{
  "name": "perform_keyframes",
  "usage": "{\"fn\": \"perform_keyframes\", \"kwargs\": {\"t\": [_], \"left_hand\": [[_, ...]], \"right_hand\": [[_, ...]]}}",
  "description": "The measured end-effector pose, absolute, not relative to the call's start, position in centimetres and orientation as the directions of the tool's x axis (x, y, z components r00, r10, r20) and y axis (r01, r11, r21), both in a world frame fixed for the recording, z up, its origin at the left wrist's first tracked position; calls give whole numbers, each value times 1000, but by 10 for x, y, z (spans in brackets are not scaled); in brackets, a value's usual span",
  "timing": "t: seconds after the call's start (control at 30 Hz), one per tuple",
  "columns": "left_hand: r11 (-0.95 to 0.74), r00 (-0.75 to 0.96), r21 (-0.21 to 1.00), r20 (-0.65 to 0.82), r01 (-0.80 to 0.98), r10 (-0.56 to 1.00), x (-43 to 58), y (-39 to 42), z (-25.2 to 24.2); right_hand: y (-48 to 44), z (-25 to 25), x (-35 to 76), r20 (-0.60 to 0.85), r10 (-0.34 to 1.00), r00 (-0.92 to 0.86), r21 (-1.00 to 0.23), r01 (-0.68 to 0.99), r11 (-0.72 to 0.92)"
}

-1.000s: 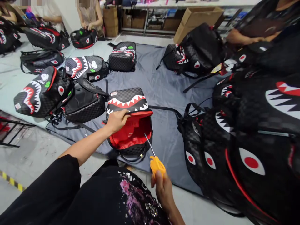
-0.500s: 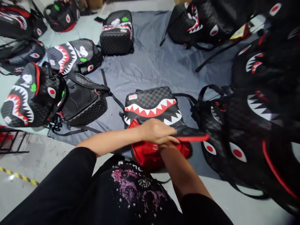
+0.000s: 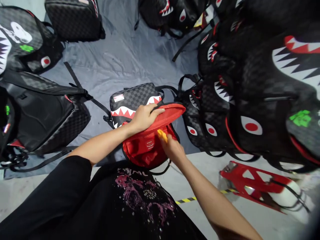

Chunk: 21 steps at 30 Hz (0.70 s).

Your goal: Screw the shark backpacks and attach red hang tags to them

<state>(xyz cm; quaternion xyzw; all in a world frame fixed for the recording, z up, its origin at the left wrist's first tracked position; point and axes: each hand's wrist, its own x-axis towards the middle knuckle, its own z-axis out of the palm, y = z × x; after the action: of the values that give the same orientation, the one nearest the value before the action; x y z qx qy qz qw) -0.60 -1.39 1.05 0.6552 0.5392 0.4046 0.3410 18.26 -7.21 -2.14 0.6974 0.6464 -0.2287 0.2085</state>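
Observation:
A checkered black backpack (image 3: 140, 97) with a red-and-white shark mouth lies before me, its top flap (image 3: 167, 116) lifted to show red lining. My left hand (image 3: 143, 118) grips the flap, its thumb over the red inner side. At the right of the opening, my right hand (image 3: 173, 148) is closed around a small yellow-orange object (image 3: 162, 136), whose kind I cannot make out. Below the hands, the red interior (image 3: 147, 151) shows a pale printed mark. The lower ends of my right fingers are partly hidden.
A grey cloth (image 3: 120, 56) covers the work surface. Black backpacks lie at left, one with its padded back (image 3: 45, 113) up. More shark-face backpacks (image 3: 212, 113) crowd the right. A red metal frame (image 3: 250, 183) stands on the floor at lower right.
The view has swung right. My hands, close together at the flap before, are now apart: the left holds the flap raised, and the right shows the yellow-orange object at the opening.

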Motion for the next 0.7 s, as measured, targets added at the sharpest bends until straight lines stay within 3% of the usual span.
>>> {"fn": "perform_keyframes", "kwargs": {"t": [0.1,0.2,0.3,0.4,0.47,0.5,0.6,0.7], "left_hand": [[-162,148,886,107,435,983,-5,-21,17],[-89,-15,871,109,483,994,-13,-19,9],[-23,-173,869,125,495,977,-19,-12,-9],[-3,-221,876,126,483,967,-17,-8,-22],[-9,-224,882,130,471,966,-14,-8,-23],[-15,-220,884,133,467,966,-13,-8,-22],[-61,-165,887,153,458,974,-9,-10,-15],[-127,-85,889,182,439,980,-4,-13,-10]], "right_hand": [[-19,-36,175,-508,846,163,56,986,-156],[-6,-42,187,-497,842,212,145,976,-160],[-38,-35,214,-608,747,270,257,957,-136],[-82,-21,239,-791,529,308,257,951,-171],[-101,-16,252,-894,367,256,164,951,-263],[-107,-16,257,-925,314,215,83,919,-384],[-106,-28,262,-933,333,140,-190,594,-782],[-97,-61,238,-920,384,76,-341,329,-881]]}}
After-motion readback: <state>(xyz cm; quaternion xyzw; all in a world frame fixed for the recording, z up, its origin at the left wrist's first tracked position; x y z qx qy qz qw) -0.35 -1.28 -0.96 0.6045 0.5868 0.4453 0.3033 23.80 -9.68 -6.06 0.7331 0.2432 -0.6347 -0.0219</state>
